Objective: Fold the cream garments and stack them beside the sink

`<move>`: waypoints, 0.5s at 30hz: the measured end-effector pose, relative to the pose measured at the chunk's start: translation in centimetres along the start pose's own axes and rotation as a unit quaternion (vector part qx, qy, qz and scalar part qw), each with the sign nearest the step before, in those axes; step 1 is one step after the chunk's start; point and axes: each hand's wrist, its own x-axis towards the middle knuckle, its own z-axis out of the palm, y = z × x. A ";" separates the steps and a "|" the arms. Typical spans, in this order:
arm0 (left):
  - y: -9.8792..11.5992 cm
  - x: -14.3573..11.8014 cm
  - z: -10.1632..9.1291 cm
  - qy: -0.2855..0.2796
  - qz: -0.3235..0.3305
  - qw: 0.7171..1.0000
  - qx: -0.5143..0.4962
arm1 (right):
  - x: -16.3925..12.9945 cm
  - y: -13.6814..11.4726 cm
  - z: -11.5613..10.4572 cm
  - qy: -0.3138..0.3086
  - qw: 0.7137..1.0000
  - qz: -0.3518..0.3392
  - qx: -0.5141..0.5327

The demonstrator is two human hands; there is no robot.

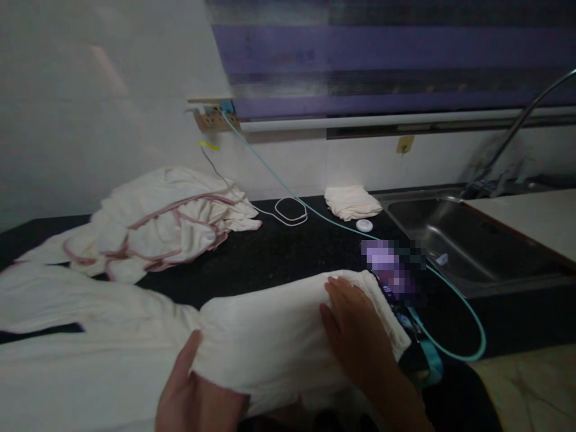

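A large cream cloth (270, 336) lies across the near part of the black counter (279, 252), partly folded into a thick band. My left hand (193, 396) grips the cloth's near edge at the bottom, thumb on top. My right hand (355, 336) rests flat on the folded right end, fingers together and pointing away from me. Under that end a dark object with a teal strap (423, 354) sticks out.
A crumpled cream garment with pink trim (166, 222) sits at the back left. A small folded cloth (351, 201) lies by the steel sink (468, 246) with its tap (517, 126). A teal cable (468, 312) and a white cable (290, 211) run from the wall socket (213, 117). A white disc (364, 225) lies nearby.
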 end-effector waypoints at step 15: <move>4.4 0.6 1.3 0.062 0.188 0.979 -0.053 | 0.2 -0.2 -0.4 -0.049 0.996 -0.027 -0.065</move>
